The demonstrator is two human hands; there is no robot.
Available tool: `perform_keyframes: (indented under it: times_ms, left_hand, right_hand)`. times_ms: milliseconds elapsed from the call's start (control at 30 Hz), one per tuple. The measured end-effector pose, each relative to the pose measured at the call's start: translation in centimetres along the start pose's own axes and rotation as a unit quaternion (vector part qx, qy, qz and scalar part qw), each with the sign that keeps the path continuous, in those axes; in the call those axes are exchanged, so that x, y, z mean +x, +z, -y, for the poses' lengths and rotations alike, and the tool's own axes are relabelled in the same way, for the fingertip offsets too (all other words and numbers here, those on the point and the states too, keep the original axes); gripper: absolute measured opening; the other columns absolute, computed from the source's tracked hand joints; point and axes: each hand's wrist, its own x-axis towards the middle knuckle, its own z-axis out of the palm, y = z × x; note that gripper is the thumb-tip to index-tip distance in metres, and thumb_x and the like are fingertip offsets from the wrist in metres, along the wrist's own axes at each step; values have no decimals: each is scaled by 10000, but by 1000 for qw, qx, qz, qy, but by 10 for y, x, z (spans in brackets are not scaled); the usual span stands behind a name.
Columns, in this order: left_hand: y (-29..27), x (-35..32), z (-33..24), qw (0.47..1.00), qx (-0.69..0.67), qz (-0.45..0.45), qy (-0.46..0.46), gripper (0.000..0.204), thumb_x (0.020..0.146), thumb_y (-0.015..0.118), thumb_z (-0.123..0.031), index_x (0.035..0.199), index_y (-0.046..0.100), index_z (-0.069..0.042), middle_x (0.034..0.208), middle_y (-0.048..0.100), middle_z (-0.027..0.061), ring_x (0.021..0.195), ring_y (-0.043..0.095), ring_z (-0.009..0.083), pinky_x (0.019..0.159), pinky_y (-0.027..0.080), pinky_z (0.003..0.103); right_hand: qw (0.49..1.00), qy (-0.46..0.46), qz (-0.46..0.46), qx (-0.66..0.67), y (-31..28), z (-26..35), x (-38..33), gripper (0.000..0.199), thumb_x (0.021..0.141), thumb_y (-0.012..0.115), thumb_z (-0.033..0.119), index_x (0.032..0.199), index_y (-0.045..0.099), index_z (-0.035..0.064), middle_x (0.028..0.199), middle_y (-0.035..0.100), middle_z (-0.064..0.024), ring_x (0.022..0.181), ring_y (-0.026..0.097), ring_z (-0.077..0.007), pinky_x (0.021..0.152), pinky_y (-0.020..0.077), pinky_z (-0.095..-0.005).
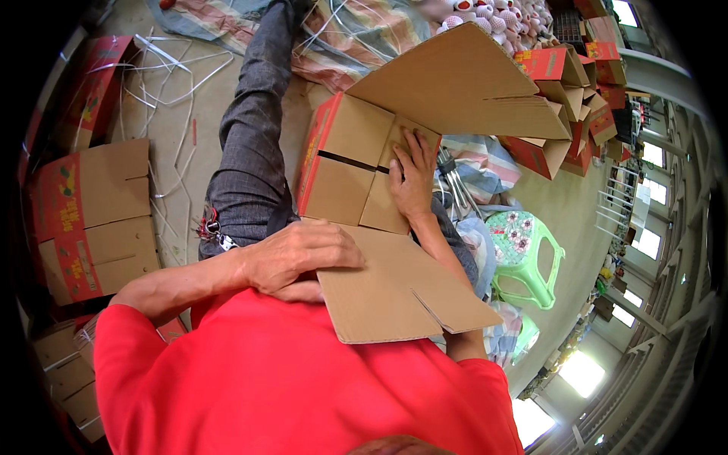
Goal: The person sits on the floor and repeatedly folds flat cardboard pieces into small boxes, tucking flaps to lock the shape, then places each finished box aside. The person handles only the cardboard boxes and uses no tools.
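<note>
A brown and red cardboard carton [350, 127] sits between my legs, its two inner flaps folded in with a dark narrow gap across them. Its far long flap [455, 80] stands up and leans outward to the right. The near long flap [394, 280], slit toward one end, lies out toward my chest. My left hand [315, 254] is closed on this near flap's left edge, fingers curled on top and the thumb at the edge. Lying on the folded-in flaps at the carton's right side, my right hand [412, 171] has its fingers stretched out and holds nothing.
Flattened red and brown cartons [114, 220] lie at the left, near loose white straps [178, 114]. A green stool [531, 258] with a flowered seat stands at the right. Beyond are several open cartons [561, 83], net-wrapped round items [500, 19] and a striped sheet [356, 38].
</note>
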Motion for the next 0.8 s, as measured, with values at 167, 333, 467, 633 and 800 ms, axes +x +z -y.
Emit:
perform_keyframes:
  times_ms: [167,333,467,633,800]
  left_hand:
    - [-2,6,15,975,106,-141,-137,223,960,686,-186,1038,641,18,848,610,192,772,590,397,688,489,418]
    - [-28,36,1,936,43,-264,-228,283,1038,627,-222,1046,611,60,738,499,181,649,457,226,604,419,388]
    - [-34,22,11,914,-21,-271,-300,331,1047,611,-231,1187,593,69,884,622,168,776,584,174,734,506,356]
    - [-46,-3,5,911,36,-245,-330,539,1039,602,-219,1476,425,43,1126,643,215,920,657,207,851,534,365]
    - [-43,-7,14,920,43,-217,-323,571,1029,577,-176,1526,387,34,1254,614,230,1102,654,275,979,508,399]
  right_hand:
    - [997,26,-64,22,17,22,-4,307,919,645,140,1195,722,30,1562,510,-147,1470,400,-433,1215,305,-577]
    - [997,16,-74,-27,51,-15,-22,361,946,662,194,1277,678,49,1592,465,-182,1489,388,-416,1212,314,-566]
    - [987,67,-133,62,36,17,-29,381,961,659,196,1309,635,44,1586,461,-207,1485,397,-416,1216,318,-552]
    - [927,174,-270,193,8,51,-49,411,980,656,199,1350,581,37,1578,455,-237,1480,408,-416,1221,323,-536]
    - [922,113,-349,122,-36,63,-48,446,999,652,202,1391,528,30,1570,450,-268,1475,419,-416,1226,327,-519]
